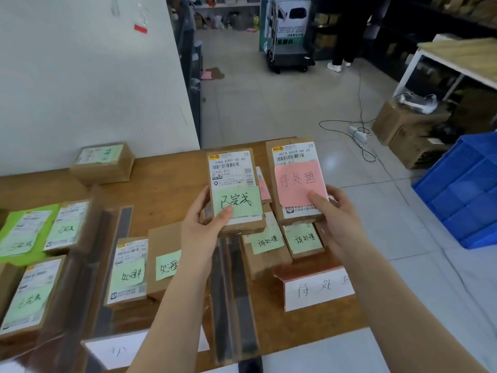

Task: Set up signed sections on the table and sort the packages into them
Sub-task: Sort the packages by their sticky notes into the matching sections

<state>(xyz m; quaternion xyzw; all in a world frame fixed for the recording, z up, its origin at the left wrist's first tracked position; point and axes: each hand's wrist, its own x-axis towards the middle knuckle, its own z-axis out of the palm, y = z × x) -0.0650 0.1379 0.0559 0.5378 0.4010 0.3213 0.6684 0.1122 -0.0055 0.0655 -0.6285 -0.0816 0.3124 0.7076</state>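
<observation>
My left hand point(203, 224) grips a brown package with a green sticky note point(236, 189), thumb on the note, lifted above the table. My right hand point(336, 214) grips a second package bearing a pink note point(298, 181), thumb on that note. Below them lie packages with green notes point(285, 240) behind a white folded sign point(317, 290). More green-noted packages lie in the middle section point(131, 270) and at the left point(29, 294). A clear strip with a dark stripe point(234, 292) divides the sections on the wooden table point(166, 184).
A lone box with a green note point(103, 162) sits at the table's far left by the white wall. Another sign point(121, 348) stands at the near edge. Blue crates point(462, 189), cardboard boxes point(408, 130) and a cable lie on the floor to the right. A person stands far back.
</observation>
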